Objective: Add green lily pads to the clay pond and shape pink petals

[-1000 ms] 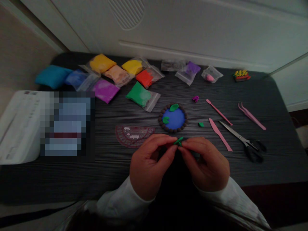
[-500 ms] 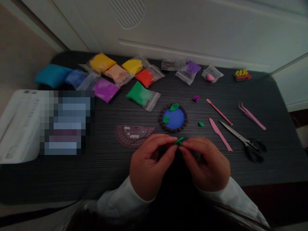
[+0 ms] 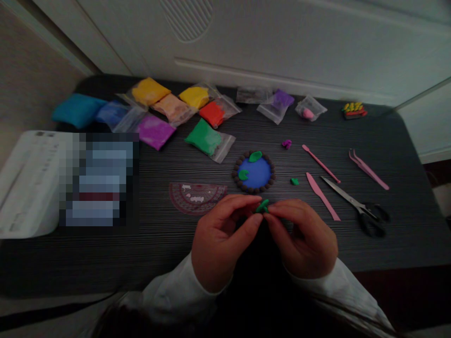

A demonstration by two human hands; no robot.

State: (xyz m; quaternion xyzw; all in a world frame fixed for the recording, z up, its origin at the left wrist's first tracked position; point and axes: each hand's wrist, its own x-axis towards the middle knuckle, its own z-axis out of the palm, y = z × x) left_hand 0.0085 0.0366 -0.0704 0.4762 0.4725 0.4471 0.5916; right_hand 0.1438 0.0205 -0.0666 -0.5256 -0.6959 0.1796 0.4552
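Between my fingertips is a small piece of green clay point(image 3: 262, 206). My left hand point(image 3: 225, 239) pinches it from one side with thumb and forefinger, and my right hand point(image 3: 305, 237) pinches it from the other. Just beyond them lies a blue clay disc point(image 3: 259, 174) rimmed with dark brown clay balls, with two green leaf-like pieces on it. To its right rests a small green clay scrap point(image 3: 294, 181). A clear protractor point(image 3: 176, 195) with white marks or bits lies left of the disc, partly behind my left hand.
Bagged clay, including a green bag point(image 3: 204, 137), spreads along the back. Purple clay point(image 3: 286, 144), a pink stick tool point(image 3: 320, 163), a pink knife point(image 3: 322, 196), scissors point(image 3: 355, 203) and pink tweezers point(image 3: 368, 169) lie right. A white package point(image 3: 31, 183) and a blurred panel point(image 3: 100, 183) sit left.
The green clay has turned slightly between my fingertips and shows more of its surface. My left hand has shifted a little to the right; my right hand stays nearly still.
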